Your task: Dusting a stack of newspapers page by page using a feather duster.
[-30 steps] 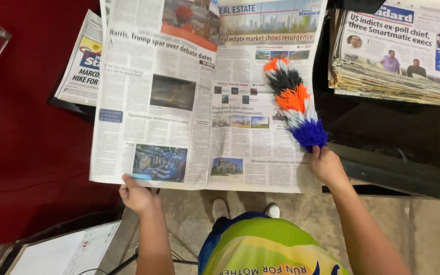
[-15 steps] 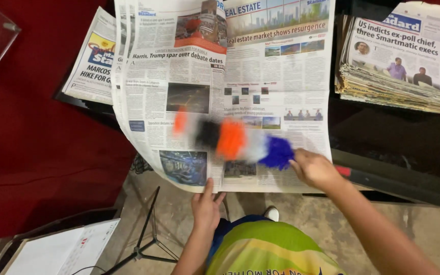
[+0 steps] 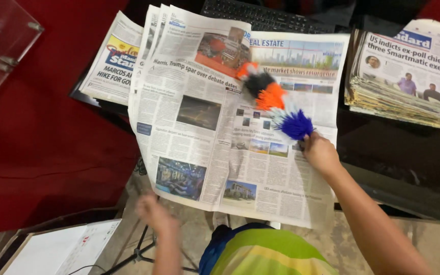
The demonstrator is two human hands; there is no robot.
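My right hand (image 3: 321, 153) grips the handle of a fluffy duster (image 3: 273, 102) with orange, black, white and blue bands. The duster lies over an open newspaper (image 3: 199, 127) spread on a dark table, its tip near the fold at the top. My left hand (image 3: 154, 214) is blurred, just below the paper's lower left edge, apart from it and holding nothing that I can make out.
A stack of newspapers (image 3: 408, 86) sits at the right on the black table (image 3: 398, 168). Another folded paper (image 3: 110, 61) lies at the left. A keyboard (image 3: 260, 18) is at the top. Red cloth (image 3: 36, 137) covers the left, with a clear acrylic panel (image 3: 1, 46).
The duster swept left across the paper and has come back up toward the fold. My left hand let go of the paper's lower edge and dropped below it.
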